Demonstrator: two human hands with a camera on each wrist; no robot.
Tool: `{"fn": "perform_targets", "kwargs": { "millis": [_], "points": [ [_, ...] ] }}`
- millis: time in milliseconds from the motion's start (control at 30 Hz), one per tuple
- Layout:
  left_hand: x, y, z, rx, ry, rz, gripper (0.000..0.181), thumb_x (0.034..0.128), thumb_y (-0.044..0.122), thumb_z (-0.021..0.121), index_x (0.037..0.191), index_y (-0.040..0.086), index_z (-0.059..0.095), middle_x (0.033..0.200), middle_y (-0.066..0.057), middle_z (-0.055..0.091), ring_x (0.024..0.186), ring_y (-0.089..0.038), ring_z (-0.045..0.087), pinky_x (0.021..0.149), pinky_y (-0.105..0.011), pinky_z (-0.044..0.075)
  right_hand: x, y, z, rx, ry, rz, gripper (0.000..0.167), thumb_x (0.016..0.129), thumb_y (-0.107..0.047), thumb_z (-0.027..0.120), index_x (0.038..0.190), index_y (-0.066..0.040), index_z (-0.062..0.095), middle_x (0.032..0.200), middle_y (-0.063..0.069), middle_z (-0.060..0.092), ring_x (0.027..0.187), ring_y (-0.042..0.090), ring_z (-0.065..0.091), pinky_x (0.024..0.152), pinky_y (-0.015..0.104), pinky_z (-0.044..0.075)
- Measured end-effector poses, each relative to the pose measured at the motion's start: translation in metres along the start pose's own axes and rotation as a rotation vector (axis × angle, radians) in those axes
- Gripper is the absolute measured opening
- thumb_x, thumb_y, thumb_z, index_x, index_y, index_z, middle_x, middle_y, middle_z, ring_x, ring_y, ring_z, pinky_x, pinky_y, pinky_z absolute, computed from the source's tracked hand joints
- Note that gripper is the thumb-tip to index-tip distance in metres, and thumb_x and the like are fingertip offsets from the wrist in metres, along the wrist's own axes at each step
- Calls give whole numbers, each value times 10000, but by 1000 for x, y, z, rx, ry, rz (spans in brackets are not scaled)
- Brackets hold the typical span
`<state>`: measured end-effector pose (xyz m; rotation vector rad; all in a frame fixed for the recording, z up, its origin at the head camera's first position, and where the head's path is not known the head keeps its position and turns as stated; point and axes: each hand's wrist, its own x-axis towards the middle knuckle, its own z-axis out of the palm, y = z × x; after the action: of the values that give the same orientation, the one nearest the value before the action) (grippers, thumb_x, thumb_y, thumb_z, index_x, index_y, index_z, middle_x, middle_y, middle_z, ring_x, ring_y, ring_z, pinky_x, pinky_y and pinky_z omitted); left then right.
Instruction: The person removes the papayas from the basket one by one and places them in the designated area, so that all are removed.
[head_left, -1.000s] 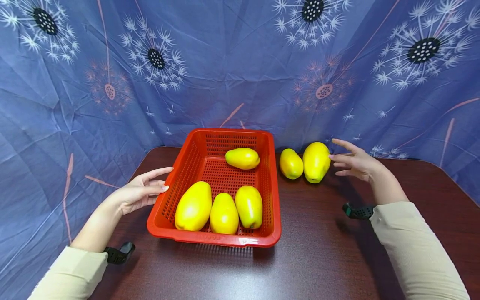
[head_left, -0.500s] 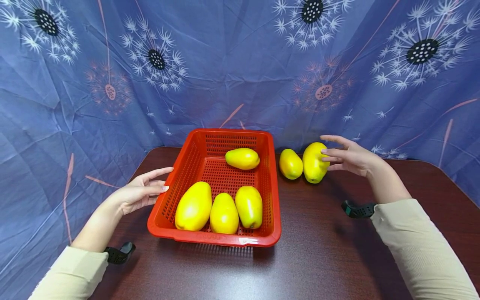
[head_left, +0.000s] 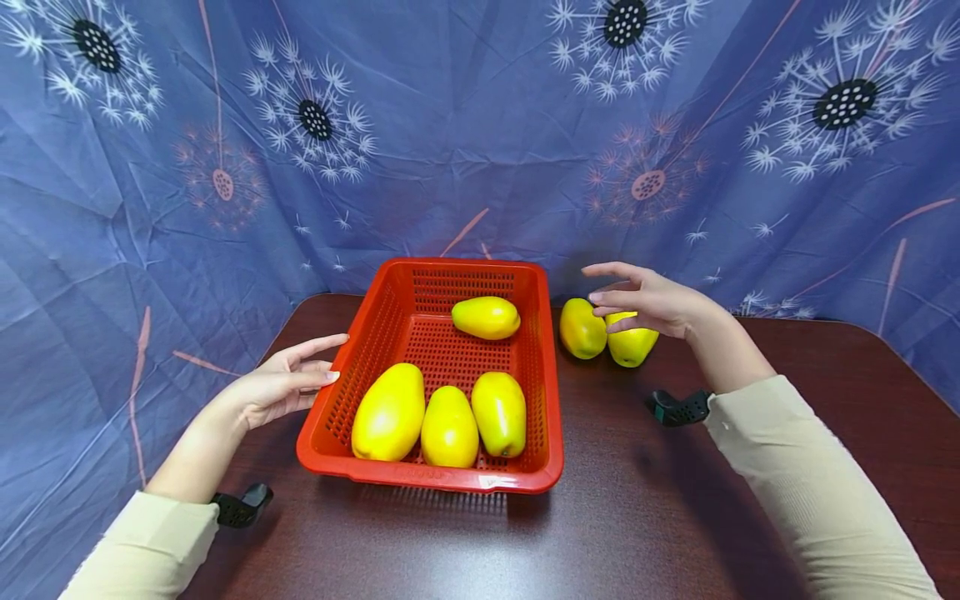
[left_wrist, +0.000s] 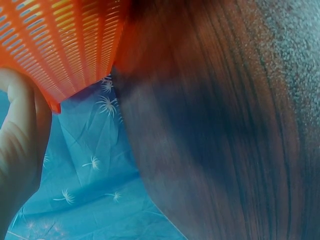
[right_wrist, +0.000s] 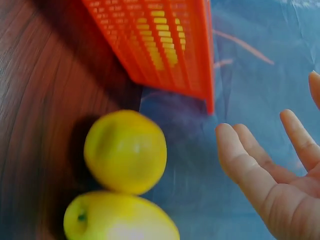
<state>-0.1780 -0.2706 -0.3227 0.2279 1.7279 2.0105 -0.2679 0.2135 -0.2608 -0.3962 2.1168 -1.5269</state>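
Observation:
A red perforated basket [head_left: 551,375] holds several yellow fruits, three along its near side and one small fruit [head_left: 486,317] near the back. My left hand [head_left: 273,389] touches the basket's left rim with its fingers extended. To the right of the basket, two yellow fruits stand on the table side by side, a smaller one [head_left: 581,331] and a larger one [head_left: 633,343]. Over them is my right hand [head_left: 652,302], fingers spread and holding nothing; it partly covers the larger fruit. In the right wrist view its fingers [right_wrist: 255,175] are apart from both fruits.
The dark wooden table [head_left: 615,517] carries the basket and fruits. A blue curtain [head_left: 465,125] with dandelion prints hangs right behind the table and along its left side. A black band [head_left: 678,408] is on my right wrist, another [head_left: 242,506] on my left.
My right hand has moved left from beside the larger fruit to above the two loose fruits. The left hand, the basket and the fruits look unmoved.

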Motion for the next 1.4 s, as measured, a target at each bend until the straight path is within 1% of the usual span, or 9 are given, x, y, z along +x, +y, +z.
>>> {"fn": "perform_targets", "kwargs": {
  "millis": [67, 233, 433, 600, 733, 867, 967, 1167, 1400],
  "points": [
    [0, -1, -1, 2, 7, -3, 626, 912, -35, 523, 1459, 79, 241, 1071, -87, 655, 948, -224, 645, 824, -372, 521, 6, -5, 7, -7, -17, -1, 620, 951, -199, 537, 1467, -85, 213, 1426, 245, 273, 1229, 396, 391, 860, 385, 504],
    [2, -3, -5, 17, -9, 8, 617, 915, -13, 532, 1458, 99, 260, 1088, -73, 652, 955, -219, 644, 831, -381, 518, 22, -13, 20, -24, -50, -1, 579, 956, -192, 529, 1449, -63, 252, 1400, 234, 312, 1211, 378, 406, 847, 339, 508],
    [0, -2, -3, 16, -2, 4, 643, 910, -6, 543, 1465, 75, 229, 1084, -82, 650, 956, -224, 642, 831, -380, 517, 38, -18, 30, -24, -75, 12, 574, 956, -184, 532, 1436, -18, 266, 1400, 234, 328, 1226, 389, 399, 900, 366, 482],
    [0, 0, 0, 7, 4, 2, 638, 914, -33, 517, 1467, 56, 209, 1073, -90, 653, 949, -225, 644, 826, -377, 520, 50, -22, 36, -27, -48, 23, 529, 953, -173, 533, 1415, -28, 320, 1385, 212, 342, 1162, 344, 460, 892, 367, 487],
    [-1, 1, 0, 2, 2, 3, 648, 915, -41, 510, 1471, 46, 188, 1072, -89, 655, 948, -224, 644, 825, -376, 520, 59, -27, 40, -11, -33, 35, 480, 956, -150, 527, 1393, -40, 363, 1355, 207, 363, 1049, 291, 517, 840, 320, 509],
    [-1, 1, 0, 6, 5, -1, 668, 911, -32, 522, 1476, 45, 173, 1076, -88, 651, 944, -224, 644, 822, -372, 522, 67, -33, 45, -11, -30, 36, 465, 957, -148, 525, 1381, -30, 377, 1295, 171, 406, 984, 272, 518, 780, 265, 513],
    [-1, 1, 0, 10, 7, -2, 670, 910, -30, 524, 1476, 45, 172, 1078, -87, 650, 943, -223, 643, 822, -371, 522, 72, -37, 49, -37, -26, 36, 464, 954, -170, 532, 1371, -25, 388, 1244, 128, 439, 981, 270, 500, 787, 267, 499],
    [-1, 1, 1, 4, 6, -3, 673, 910, -34, 521, 1475, 37, 162, 1069, -89, 652, 951, -220, 641, 827, -368, 520, 82, -42, 59, -50, -17, 59, 448, 957, -175, 527, 1360, -26, 398, 1304, 122, 436, 1026, 236, 486, 911, 347, 453],
    [0, 1, 1, -3, 4, 2, 668, 911, -34, 522, 1473, 37, 168, 1073, -95, 649, 955, -222, 641, 828, -372, 519, 99, -41, 70, -53, -6, 58, 454, 954, -159, 529, 1364, -24, 388, 1363, 143, 395, 1186, 338, 417, 970, 422, 402]
  ]
}}
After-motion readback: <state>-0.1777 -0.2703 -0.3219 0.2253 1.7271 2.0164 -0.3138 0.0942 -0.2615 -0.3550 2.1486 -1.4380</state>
